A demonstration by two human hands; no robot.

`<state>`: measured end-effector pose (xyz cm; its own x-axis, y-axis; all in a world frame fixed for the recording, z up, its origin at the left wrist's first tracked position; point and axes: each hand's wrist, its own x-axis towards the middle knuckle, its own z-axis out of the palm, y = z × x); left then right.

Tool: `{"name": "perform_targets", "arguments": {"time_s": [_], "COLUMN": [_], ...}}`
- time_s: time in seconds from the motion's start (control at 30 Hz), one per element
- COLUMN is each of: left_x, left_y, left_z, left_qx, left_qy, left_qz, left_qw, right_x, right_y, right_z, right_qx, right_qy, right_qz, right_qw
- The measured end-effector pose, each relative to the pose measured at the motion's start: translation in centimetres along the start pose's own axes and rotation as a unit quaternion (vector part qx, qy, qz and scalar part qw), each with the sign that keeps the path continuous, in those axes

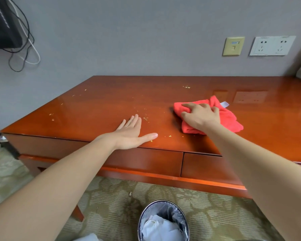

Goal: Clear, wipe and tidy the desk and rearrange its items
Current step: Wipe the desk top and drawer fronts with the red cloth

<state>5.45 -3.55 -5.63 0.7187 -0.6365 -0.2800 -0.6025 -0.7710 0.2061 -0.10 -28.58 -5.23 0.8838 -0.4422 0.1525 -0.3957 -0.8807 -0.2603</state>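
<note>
Far left, up on the wall: a black device with loose cables, off the surface and so out of the wiping path.

Scattered over the left and middle of the glossy wood: pale crumbs, thickest just beyond the left fingertips, so not yet wiped.

Left hand laid flat, palm down, close to the front edge. Fingers straight and pressed together, thumb splayed out to the right along the edge, forearm reaching in low from the bottom left. Probably placed so as to brace the body, or to act as a stop for crumbs swept toward it.

Below, on the carpet between the two forearms: a lined bin holding crumpled white paper, set just in front of the edge, likely to catch swept-off crumbs.

Right of the crumbs: red cloth, bunched, lying on the surface, white label poking out at its far corner. Right hand on top, fingers curled over the bunched left end and gripping it, knuckles up, forearm angled in from the bottom right. A hold suited to pressing down and dragging leftward through the crumbs.

Further right on the wall: a beige plate and a white double socket, both mirrored in the polish.
</note>
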Motion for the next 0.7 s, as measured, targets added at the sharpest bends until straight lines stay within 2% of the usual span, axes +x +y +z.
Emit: {"name": "perform_targets", "arguments": {"time_s": [0.1, 0.17, 0.33, 0.7], "left_x": [-0.1, -0.2, -1.3, -5.3], "left_y": [-0.3, -0.6, -1.1, -1.6], "left_z": [-0.6, -0.5, 0.7, 2.0], "left_qx": [-0.073, -0.084, -0.036, -0.047], "left_qy": [0.001, 0.016, 0.052, 0.074], "left_qz": [-0.013, -0.012, 0.017, 0.021], "left_qw": [0.997, 0.996, 0.998, 0.996], "right_x": [-1.2, -2.0, -4.3, -11.6], "right_y": [-2.3, -2.6, -3.1, -2.4], "right_z": [1.0, 0.8, 0.2, -1.7], "right_qx": [0.023, 0.040, 0.083, 0.169], "right_qy": [-0.009, -0.026, -0.060, -0.082], "right_qz": [-0.088, -0.123, -0.169, -0.231], "right_qw": [0.996, 0.991, 0.980, 0.955]}}
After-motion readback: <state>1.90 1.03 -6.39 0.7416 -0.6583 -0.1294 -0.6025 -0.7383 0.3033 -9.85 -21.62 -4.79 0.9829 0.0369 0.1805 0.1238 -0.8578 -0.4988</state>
